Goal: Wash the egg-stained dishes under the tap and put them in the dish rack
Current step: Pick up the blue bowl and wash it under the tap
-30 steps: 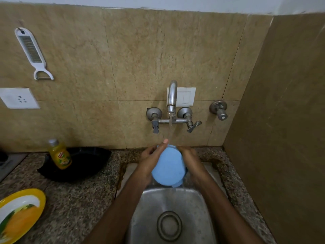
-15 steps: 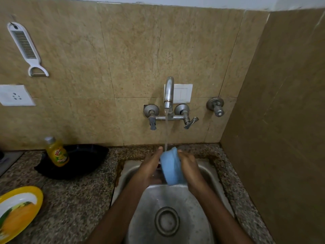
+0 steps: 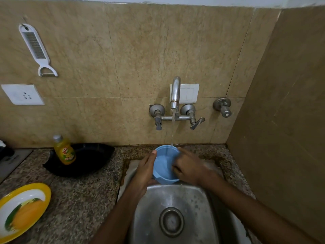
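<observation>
Both hands grip the blue bowl (image 3: 164, 166) under the running tap (image 3: 175, 92): your left hand (image 3: 145, 170) outside, right hand (image 3: 190, 169) curled over the rim.

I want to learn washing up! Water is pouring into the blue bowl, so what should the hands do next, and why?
Probably rub the right hand round the inside of the blue bowl. The stream from the tap falls into the bowl, the left hand grips its side over the sink, and the right fingers curl over the rim, well placed to scrub.
</observation>
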